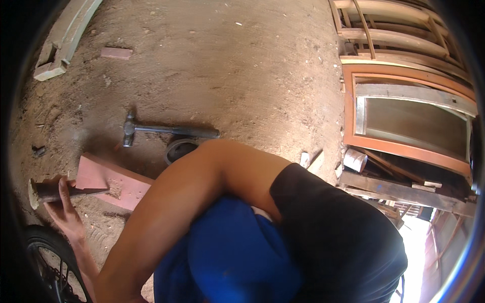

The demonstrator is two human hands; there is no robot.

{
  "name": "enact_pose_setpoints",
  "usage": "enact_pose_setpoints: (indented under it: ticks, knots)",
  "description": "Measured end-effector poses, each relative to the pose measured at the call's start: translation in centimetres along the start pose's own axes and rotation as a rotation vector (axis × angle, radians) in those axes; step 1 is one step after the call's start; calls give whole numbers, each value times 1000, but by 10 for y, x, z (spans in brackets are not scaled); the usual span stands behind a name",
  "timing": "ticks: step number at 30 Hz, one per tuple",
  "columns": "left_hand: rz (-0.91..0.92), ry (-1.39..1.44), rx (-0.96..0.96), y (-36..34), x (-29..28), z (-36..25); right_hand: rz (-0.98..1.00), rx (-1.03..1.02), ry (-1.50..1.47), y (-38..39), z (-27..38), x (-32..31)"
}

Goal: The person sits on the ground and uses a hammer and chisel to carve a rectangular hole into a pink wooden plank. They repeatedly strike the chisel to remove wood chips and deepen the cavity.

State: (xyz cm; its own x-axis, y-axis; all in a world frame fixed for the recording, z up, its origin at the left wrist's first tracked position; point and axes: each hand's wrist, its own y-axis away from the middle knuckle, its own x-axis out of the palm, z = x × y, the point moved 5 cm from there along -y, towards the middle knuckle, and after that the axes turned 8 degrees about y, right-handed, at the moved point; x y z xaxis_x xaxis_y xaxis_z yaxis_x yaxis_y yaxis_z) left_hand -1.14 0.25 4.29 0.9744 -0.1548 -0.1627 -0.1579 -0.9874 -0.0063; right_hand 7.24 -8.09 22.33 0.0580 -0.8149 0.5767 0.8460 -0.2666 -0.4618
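At the far left, my left hand (pixel 68 216) is closed round a dark chisel (pixel 88 192) with a flared, battered head. The chisel's tip lies on a pinkish wooden block (pixel 136 188), by a rough cut-out on its upper face. My bent right arm (pixel 172 194) crosses the middle of the view and covers the block's right end; the right hand itself is out of sight. Beyond the block, a hammer (pixel 174 130) lies on the ground with its head to the left. A round, dark-rimmed object (pixel 180 150) is partly hidden behind my arm.
A spoked wheel (pixel 50 262) stands at the lower left, close to my left forearm. Pale timber (pixel 63 48) and a small pinkish offcut (pixel 116 53) lie on the dirt ground at the upper left. Wooden frames (pixel 350 108) are stacked along the right. Blue cloth (pixel 232 252) fills the lower middle.
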Motion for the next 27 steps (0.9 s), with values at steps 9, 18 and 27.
enact_pose_setpoints:
  ticks: [9, 18, 27]
  knots:
    - [8, 3, -48, -3, 5, 8, -24, 42, 16, 16, 10, -6]
    - [-44, 41, -68, 3, -2, 5, 47, 107, 8, 15, 7, 2]
    - [-76, 54, -58, 6, 4, -3, 82, 142, -43, 10, -5, 0]
